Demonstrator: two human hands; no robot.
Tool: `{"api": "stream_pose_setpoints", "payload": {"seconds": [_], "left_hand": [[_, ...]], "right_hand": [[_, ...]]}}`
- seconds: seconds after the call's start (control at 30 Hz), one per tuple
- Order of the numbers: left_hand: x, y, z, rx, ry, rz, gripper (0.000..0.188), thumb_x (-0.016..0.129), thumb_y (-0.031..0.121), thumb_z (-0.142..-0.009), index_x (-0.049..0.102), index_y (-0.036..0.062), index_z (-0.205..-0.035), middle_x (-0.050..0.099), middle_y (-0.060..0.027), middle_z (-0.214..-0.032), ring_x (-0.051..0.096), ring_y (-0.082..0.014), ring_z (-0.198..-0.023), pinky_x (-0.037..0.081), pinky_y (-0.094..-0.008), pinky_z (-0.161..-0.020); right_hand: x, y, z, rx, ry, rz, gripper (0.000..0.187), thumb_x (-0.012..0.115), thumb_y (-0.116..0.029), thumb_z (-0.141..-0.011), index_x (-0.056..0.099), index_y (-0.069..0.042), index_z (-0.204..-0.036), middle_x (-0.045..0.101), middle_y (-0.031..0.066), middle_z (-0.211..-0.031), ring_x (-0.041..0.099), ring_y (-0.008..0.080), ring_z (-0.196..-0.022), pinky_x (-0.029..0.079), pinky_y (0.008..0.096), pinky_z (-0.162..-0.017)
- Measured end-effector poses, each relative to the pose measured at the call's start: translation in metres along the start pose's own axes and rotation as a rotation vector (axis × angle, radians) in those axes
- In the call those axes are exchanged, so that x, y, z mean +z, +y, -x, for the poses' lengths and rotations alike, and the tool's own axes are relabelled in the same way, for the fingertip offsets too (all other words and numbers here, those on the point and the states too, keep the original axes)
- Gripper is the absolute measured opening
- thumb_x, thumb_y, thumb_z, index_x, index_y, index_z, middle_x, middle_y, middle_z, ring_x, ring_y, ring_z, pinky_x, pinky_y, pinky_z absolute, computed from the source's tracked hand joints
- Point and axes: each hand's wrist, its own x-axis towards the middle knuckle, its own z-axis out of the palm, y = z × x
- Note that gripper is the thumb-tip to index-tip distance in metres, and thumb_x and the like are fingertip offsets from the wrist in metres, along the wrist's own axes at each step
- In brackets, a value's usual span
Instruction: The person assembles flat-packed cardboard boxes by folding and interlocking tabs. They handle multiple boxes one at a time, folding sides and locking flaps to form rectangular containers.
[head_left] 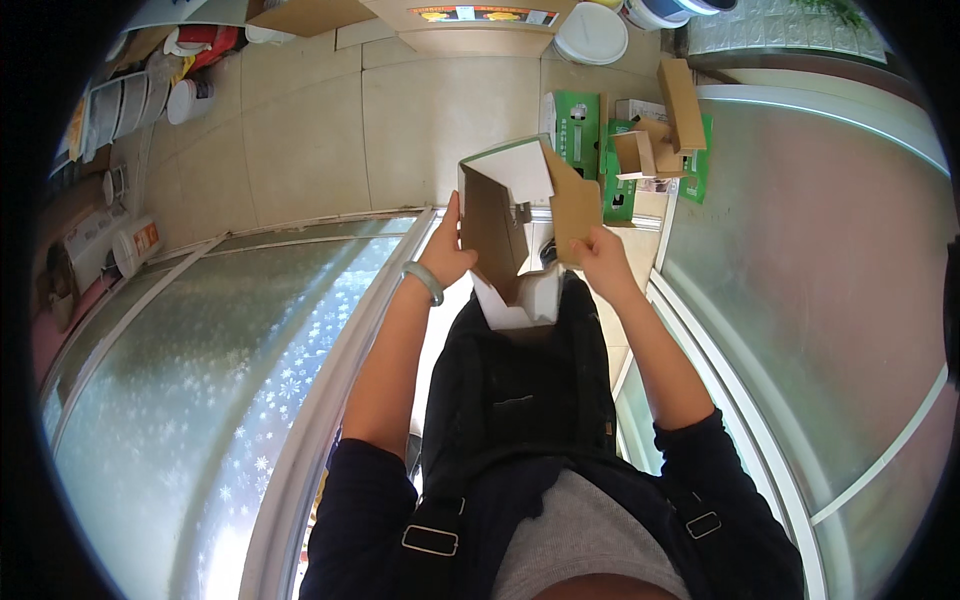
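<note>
Cardboard box (pixel 490 222), white outside & brown inside, is up in front of the person just past 12 o'clock from pic centre, over the upper end of the black apron (pixel 520 400), held b/w both hands. L hand (pixel 447 252) is on the box's 8–9 o'clock side: fingers run up along the outer wall, thumb towards the near edge, so grip is narrow, about a wall's thickness; prob. steadies that side. R hand (pixel 603 262) is at approx. 4 o'clock of the box, fingers curled w/ thumb pinching the lower end of the brown flap (pixel 577 205); prob. held there b/c a loose flap is easy to control by its edge. Can't tell how hard either hand presses; some fingertips hidden. Held low & close to the body, prob. so the person can look down into it. White flap (pixel 515 170) stands at the box's 12. On the floor at 1 o'clock, green boxes (pixel 577 135) sit w/ small brown cartons (pixel 683 105) on/against them, prob. grouped to keep them in reach. White tub (pixel 590 37) is beyond, near 1, beside the big carton (pixel 478 38) at 12. Frosted panels flank the person: L panel (pixel 230 350) at 8, R panel (pixel 800 270) at 3.
</note>
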Motion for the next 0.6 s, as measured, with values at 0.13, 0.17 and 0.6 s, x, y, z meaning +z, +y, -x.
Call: {"api": "stream_pose_setpoints", "payload": {"seconds": [0.13, 0.17, 0.6], "left_hand": [[0.0, -0.012, 0.007, 0.052, -0.043, 0.333, 0.066, 0.058, -0.008, -0.08, 0.036, 0.005, -0.141, 0.054, -0.0132, -0.128, 0.055, -0.0223, -0.118, 0.043, -0.0306, -0.098], [-0.003, -0.014, 0.004, 0.156, 0.077, 0.086, 0.06, 0.059, -0.009, -0.082, 0.042, 0.004, -0.138, 0.06, -0.0128, -0.121, 0.059, -0.0214, -0.113, 0.047, -0.031, -0.094], [0.035, 0.013, 0.003, -0.059, 0.385, 0.23, 0.015, 0.063, 0.004, -0.087, 0.066, -0.0029, -0.099, 0.07, -0.006, -0.087, 0.064, -0.0127, -0.075, 0.051, -0.0281, -0.068]], "right_hand": [[-0.002, 0.006, -0.012, 0.093, -0.073, -0.227, 0.017, 0.062, -0.008, -0.087, 0.063, 0.004, -0.099, 0.067, 0.014, -0.084, 0.063, 0.0205, -0.077, 0.049, 0.0337, -0.07], [0.0, 0.004, -0.011, 0.057, -0.102, -0.131, 0.016, 0.062, -0.007, -0.088, 0.063, 0.003, -0.1, 0.067, 0.0096, -0.087, 0.061, 0.0154, -0.078, 0.049, 0.0309, -0.07], [0.038, -0.043, 0.014, -0.724, 0.182, 0.401, 0.025, 0.064, -0.004, -0.08, 0.056, -0.003, -0.104, 0.059, 0.0163, -0.112, 0.051, 0.0366, -0.116, 0.038, 0.0469, -0.1]]}}
